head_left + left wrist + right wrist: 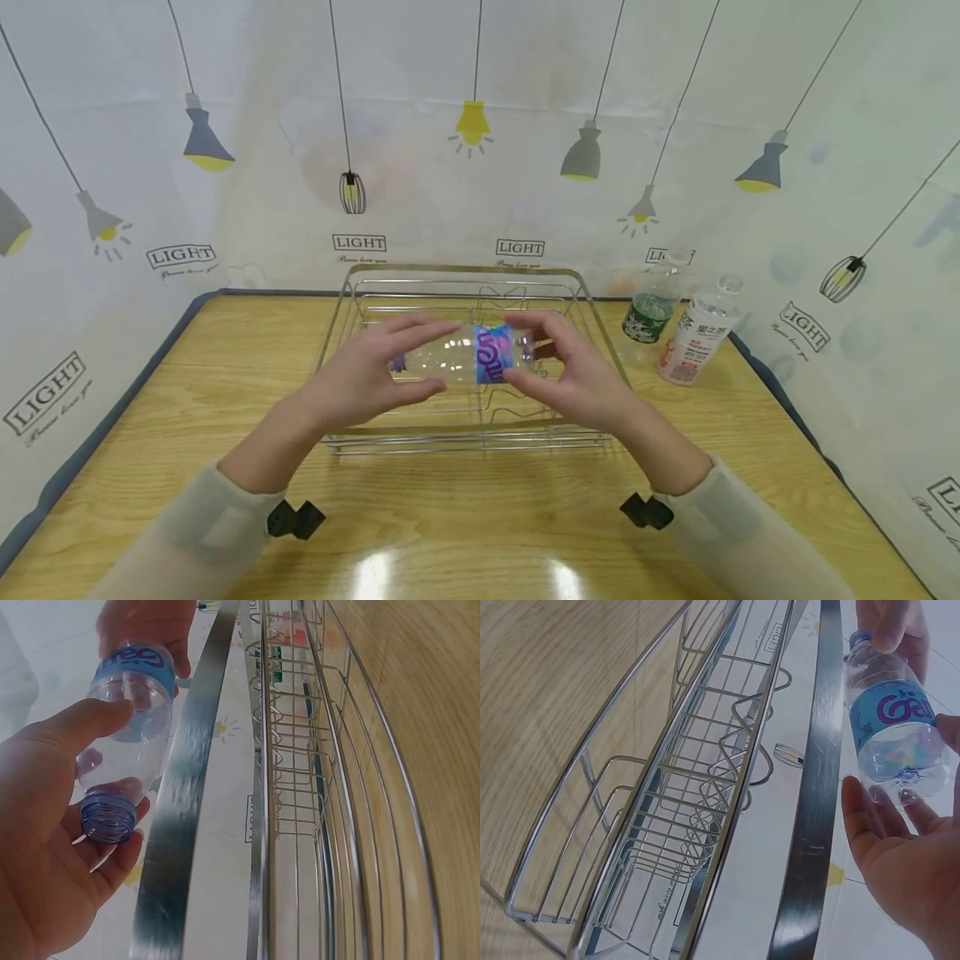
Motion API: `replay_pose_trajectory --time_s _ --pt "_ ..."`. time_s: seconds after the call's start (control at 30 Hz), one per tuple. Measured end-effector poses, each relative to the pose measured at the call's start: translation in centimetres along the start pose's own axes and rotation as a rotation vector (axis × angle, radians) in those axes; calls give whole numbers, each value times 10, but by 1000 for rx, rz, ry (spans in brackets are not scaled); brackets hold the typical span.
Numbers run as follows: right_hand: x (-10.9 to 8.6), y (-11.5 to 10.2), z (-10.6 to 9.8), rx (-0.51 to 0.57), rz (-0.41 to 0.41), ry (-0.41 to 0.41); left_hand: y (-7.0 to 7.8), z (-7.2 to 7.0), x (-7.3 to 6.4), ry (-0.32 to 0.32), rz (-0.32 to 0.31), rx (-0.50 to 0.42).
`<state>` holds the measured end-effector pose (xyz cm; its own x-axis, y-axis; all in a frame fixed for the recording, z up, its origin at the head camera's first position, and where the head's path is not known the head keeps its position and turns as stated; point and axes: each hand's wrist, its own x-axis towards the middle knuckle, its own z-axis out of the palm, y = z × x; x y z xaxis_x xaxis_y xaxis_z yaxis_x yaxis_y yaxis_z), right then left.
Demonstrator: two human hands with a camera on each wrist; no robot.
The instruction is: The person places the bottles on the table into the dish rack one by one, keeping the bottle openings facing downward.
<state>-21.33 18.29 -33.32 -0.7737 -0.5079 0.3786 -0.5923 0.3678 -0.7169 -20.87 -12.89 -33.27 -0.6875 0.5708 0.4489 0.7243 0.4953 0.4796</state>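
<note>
My left hand [369, 371] and right hand [572, 371] gripped the clear plastic bottle [456, 360] above the wire rack [819, 776]; I judged it light, slick and easily dented, best held gently around its label [492, 354].

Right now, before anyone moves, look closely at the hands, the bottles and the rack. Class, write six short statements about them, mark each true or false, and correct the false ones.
1. The left hand and right hand hold one clear bottle between them. True.
2. That clear bottle is upright. False: it is held on its side.
3. A wire rack stands on the wooden table. True.
4. The neck of the clear bottle is at the right hand's end. False: it is at the left hand's end.
5. A green-labelled bottle and a white-labelled bottle stand right of the rack. True.
6. The clear bottle's label is green. False: it is blue with purple lettering.
</note>
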Motion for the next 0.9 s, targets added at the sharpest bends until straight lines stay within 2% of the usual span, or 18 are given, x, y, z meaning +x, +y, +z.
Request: replay_pose_trajectory --time_s 0.17,0.43,0.57,0.8,0.9 --pt "2 1 -1 59 67 27 -1 3 0 14 -83 -39" --pt "2 3 -2 107 110 63 -1 6 1 42 -221 -237" --pt "2 4 -1 85 106 55 -1 7 1 59 -255 -314" --pt "2 3 3 44 96 -18 0 11 2 88 -273 -281" --pt "2 2 4 47 97 -30 1 13 4 76 -303 -317"
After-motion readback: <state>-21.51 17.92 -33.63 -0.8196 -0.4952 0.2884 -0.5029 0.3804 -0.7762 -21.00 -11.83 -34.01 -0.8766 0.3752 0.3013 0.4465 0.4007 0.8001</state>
